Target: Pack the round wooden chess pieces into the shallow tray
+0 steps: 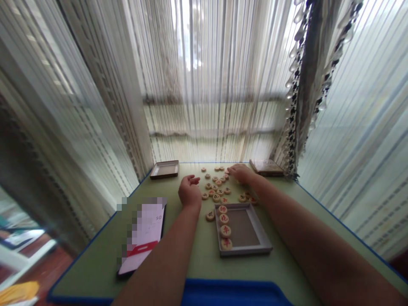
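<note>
Centrally, the left hand (189, 192) rested loosely curled, fingers empty, beside round wooden chess discs (216, 187); the right hand (240, 172) lay flat across them, fingers released.

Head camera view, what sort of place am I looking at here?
Probably a room at home, beside a window: sheer curtains hang behind a green table strewn with round wooden game pieces, some laid in a shallow tray.

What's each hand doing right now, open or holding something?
Left hand: half curled beside the wooden discs; cannot tell if it holds one.
Right hand: open, palm down, fingers on the discs.
</note>
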Demonstrator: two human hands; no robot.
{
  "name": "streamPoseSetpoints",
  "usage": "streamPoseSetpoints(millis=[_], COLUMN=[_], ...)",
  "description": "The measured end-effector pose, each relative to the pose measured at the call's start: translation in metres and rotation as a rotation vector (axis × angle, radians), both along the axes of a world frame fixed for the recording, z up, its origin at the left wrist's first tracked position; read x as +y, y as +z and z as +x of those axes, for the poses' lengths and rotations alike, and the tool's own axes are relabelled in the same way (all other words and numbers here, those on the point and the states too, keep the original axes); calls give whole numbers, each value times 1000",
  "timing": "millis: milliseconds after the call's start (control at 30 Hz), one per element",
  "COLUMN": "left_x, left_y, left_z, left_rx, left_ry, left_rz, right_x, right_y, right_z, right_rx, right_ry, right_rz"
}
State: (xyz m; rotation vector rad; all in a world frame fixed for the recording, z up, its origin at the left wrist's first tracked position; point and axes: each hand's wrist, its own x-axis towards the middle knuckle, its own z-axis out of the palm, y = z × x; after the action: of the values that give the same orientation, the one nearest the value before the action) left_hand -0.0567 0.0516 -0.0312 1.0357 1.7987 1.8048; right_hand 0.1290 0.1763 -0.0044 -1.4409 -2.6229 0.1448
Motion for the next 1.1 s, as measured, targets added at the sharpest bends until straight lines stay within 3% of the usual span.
streamPoseSetpoints(millis=[267,567,833,1000,1100], left_x=[1,-2,-1,-4,-5], left_y=[-8,-2,1,4,4], left_z=[-3,-1,-1,0,0], left_rx=[158,32,-7,14,35], left_ry=[-60,-72,-76,-65,-64], left_rz=[-107,-107,-111,-133,-144], right_x=[-12,-13,-15,-20,-22], right_y=[8,8,15,24,28], right_z=[-10,-3,4,6,8], right_rx=[273,530,579,574,571], right_ry=[-73,-121,-75,-40,-39], right_rz=[-275,-454,-603,-873,-943])
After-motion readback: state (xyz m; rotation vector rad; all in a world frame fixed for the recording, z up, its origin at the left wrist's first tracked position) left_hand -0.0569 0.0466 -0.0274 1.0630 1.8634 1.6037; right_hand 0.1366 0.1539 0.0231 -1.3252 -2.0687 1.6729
